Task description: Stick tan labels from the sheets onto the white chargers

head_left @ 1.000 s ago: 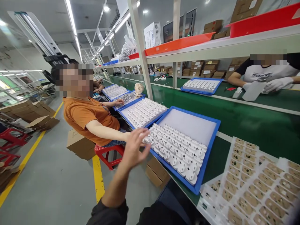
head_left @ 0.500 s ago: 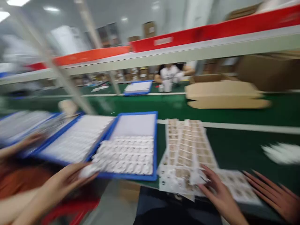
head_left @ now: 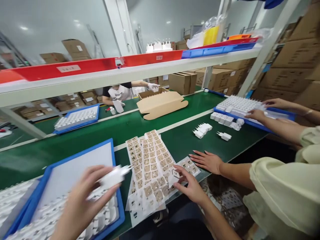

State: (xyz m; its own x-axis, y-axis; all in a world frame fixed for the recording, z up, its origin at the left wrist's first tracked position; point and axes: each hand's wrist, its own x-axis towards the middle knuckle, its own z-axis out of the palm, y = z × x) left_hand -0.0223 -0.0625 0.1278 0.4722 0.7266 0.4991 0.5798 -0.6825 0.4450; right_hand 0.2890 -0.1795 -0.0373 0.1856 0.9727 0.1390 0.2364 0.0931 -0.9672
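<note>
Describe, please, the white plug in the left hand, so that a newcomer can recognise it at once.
Start with the large blue tray at lower left. The left hand appears in front of it, gripping the white plug. Unlike the white pieces in the tray, this one is held up, its thin pins pointing to the right of the picture.

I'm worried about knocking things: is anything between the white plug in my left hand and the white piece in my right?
Nothing visible stands between the white plug in the left hand and the white piece in the right hand; tan-patterned sheets lie below.
</note>
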